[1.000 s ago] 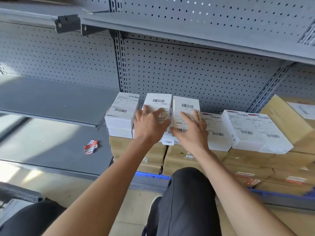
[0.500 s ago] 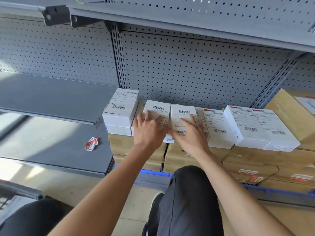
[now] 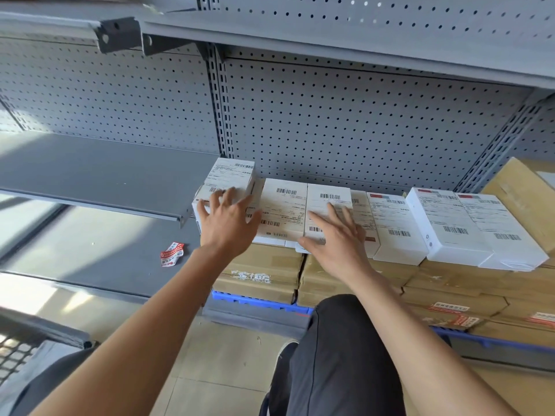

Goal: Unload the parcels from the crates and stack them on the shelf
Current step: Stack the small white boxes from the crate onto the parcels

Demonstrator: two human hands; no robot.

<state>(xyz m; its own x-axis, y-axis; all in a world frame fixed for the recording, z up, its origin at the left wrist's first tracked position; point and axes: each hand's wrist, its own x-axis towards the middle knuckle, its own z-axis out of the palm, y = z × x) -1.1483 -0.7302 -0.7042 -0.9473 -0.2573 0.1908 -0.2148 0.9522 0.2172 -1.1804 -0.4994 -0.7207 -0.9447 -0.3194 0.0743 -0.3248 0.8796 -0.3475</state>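
Two white labelled parcels lie flat side by side on top of brown cartons [image 3: 264, 274] on the low shelf: the left parcel [image 3: 283, 208] and the right parcel [image 3: 326, 202]. My right hand [image 3: 333, 238] rests on the right parcel with straight, spread fingers. My left hand [image 3: 228, 220] has spread fingers touching a taller stack of white boxes [image 3: 231, 178] at the left end of the row. More white parcels [image 3: 450, 223] continue to the right.
A grey shelf board [image 3: 90, 172] juts out at the left, with a lower board [image 3: 90, 250] holding a crumpled red-and-white label [image 3: 171, 254]. A perforated back panel [image 3: 345, 121] stands behind. Blue crate edge [image 3: 255, 300] shows under the cartons. My knee [image 3: 339, 340] is in front.
The two parcels have gone from raised and tilted to lying flat on the cartons. My left hand has shifted left onto the taller stack; my right hand stays on the right parcel.
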